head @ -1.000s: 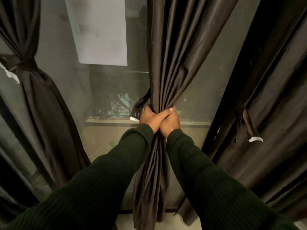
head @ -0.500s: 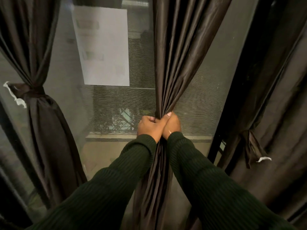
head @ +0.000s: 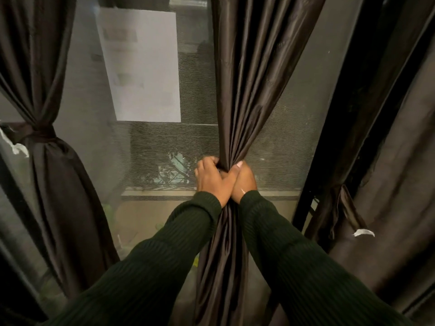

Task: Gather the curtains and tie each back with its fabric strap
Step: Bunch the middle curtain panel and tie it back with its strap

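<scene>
Two forearms, each in a long dark green sleeve (head: 306, 260) of fine ribbed knit, ribs running lengthwise. Snug cuffs ending at the wrists. Bare left hand (head: 210, 178) and right hand (head: 246, 178), no rings showing. One pale, long thumbnail (head: 239, 164) visible.

A room at a large window, likely a home: dark floor-length curtains (head: 247, 67) hang before mesh-screened glass (head: 282, 142), a paper sheet (head: 141, 67) taped on it, a ledge (head: 164, 192) outside
</scene>
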